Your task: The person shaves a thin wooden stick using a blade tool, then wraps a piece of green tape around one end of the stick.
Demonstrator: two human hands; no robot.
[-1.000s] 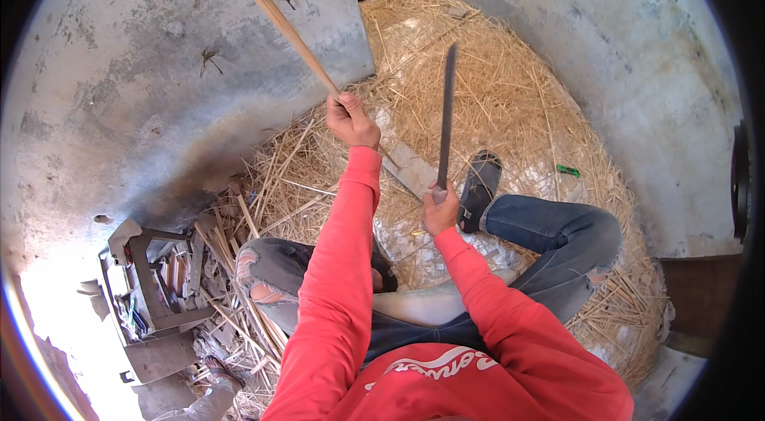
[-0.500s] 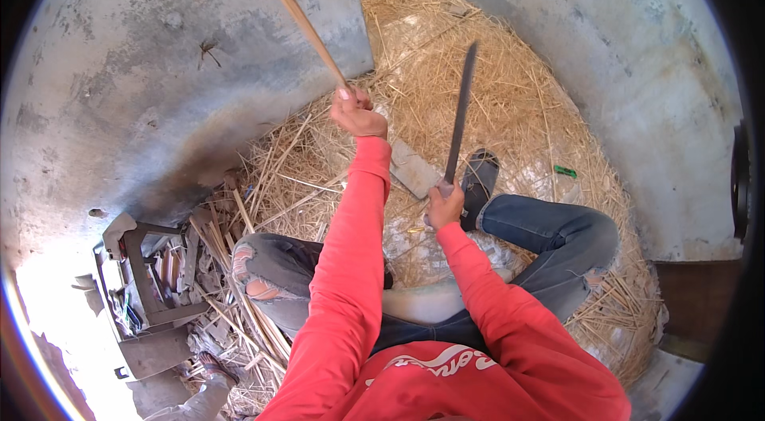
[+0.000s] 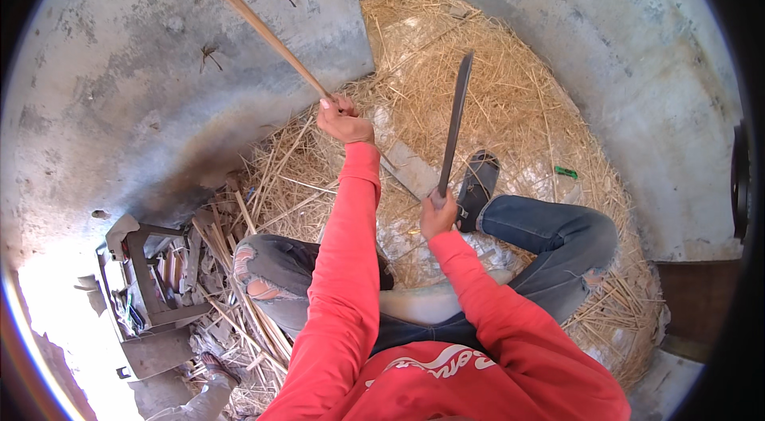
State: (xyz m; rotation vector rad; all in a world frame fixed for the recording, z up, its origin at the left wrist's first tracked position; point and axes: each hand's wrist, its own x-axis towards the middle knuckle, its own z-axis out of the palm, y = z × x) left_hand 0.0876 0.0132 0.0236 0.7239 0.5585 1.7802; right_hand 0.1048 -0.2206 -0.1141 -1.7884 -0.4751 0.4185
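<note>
My left hand (image 3: 345,120) is closed round a long, pale wooden stick (image 3: 251,19), which slants up and to the left in front of the wall. A thin dark length shows below that hand, toward the flat block (image 3: 415,172); whether it belongs to the stick I cannot tell. In my right hand (image 3: 439,214) is the handle of a machete (image 3: 456,122). Its long dark blade points upward, apart from the stick. Beside the right hand is my shoe (image 3: 480,186), and my legs are folded to either side.
Pale shavings (image 3: 486,110) cover the floor. Grey walls (image 3: 263,23) stand left and right. At the lower left is a dark frame-like holder (image 3: 171,313) with small things inside, near another person's sandalled foot (image 3: 217,368). A small green object (image 3: 566,172) lies at right; split strips (image 3: 255,317) lie left.
My left hand has shifted left and slightly down, and the stick now leans further left. The machete has moved a little left and down, still in my right hand.
</note>
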